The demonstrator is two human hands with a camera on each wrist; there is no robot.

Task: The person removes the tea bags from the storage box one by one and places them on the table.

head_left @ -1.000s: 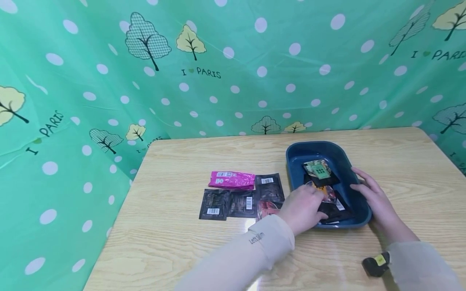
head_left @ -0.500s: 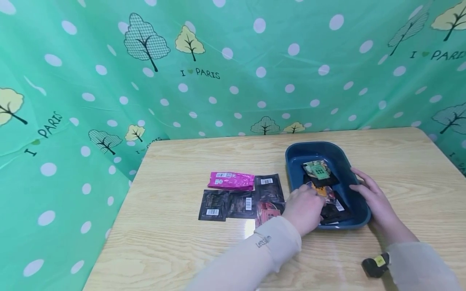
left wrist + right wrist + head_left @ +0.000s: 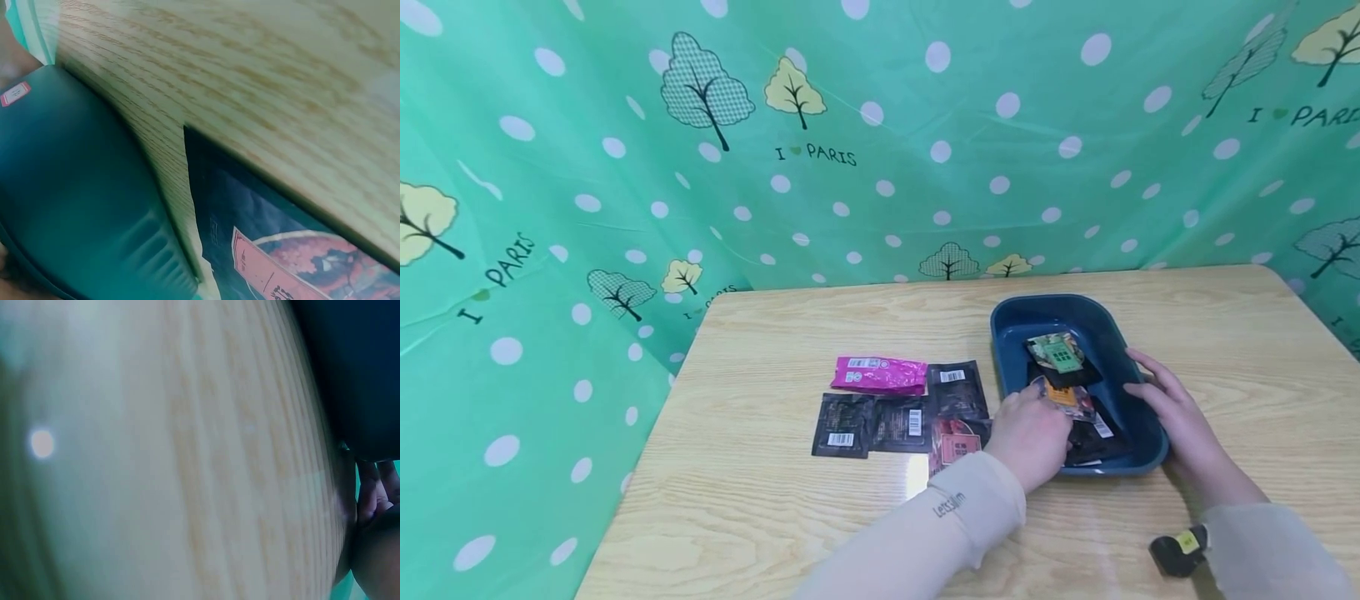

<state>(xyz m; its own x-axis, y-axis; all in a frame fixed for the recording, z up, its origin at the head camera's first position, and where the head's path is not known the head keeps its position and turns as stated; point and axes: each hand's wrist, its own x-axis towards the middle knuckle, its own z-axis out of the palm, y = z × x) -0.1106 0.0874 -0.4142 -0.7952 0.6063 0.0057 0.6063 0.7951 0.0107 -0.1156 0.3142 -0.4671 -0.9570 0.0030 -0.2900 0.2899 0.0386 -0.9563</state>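
A dark blue plastic bin (image 3: 1013,333) stands on the right half of the table with several sachets in it. My left hand (image 3: 1032,437) reaches over its near-left side, beside the orange-labelled sachet (image 3: 1063,400); its fingertips are hidden, and I cannot tell whether they pinch anything. Behind lies a green-labelled sachet (image 3: 1063,354), and a black sachet (image 3: 1093,442) lies at the near end. My right hand (image 3: 1172,408) holds the bin's right rim, thumb over the edge and fingers along the outside. In the left wrist view, the bin's outer wall (image 3: 75,175) fills the left side.
Left of the bin lie a pink packet (image 3: 880,376), several black sachets (image 3: 842,425) and a red-labelled sachet (image 3: 955,446), partly under my left hand. A black device with a yellow label (image 3: 1178,552) is at my right cuff. A green curtain (image 3: 850,167) hangs behind the wooden table (image 3: 737,500).
My left hand has shifted slightly right and toward me at the bin's near-left side, and its fingertips have gone out of sight. More of the red-labelled sachet shows. My right hand stays on the rim.
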